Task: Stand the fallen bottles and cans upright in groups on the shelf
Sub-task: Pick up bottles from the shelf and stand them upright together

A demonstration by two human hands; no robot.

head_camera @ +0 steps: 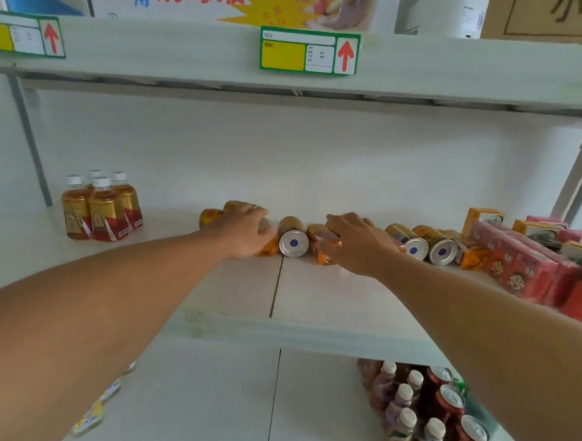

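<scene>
At the far left of the white shelf (336, 295), four tea bottles (100, 208) with white caps stand upright in a tight cluster, well apart from the jumble at centre. Your left hand (246, 230) reaches in over a pair of fallen yellow cans (212, 215), its fingers curled down onto an orange-labelled container beneath the palm; whether they actually clamp it cannot be told. Just beside that hand a gold can (293, 237) lies on its side, silver base with a blue dot facing you. Your right hand (357, 240) comes next, fingers bent over an orange carton (326, 248) lying on the shelf, the hold itself hidden by the hand. To its right two more toppled cans (429, 244) lie side by side, bases toward you, touching a heap of red and orange drink cartons (518, 260) at the shelf's right end. On the shelf edge above hangs a green-bordered price tag (310, 51) with a red arrow.
</scene>
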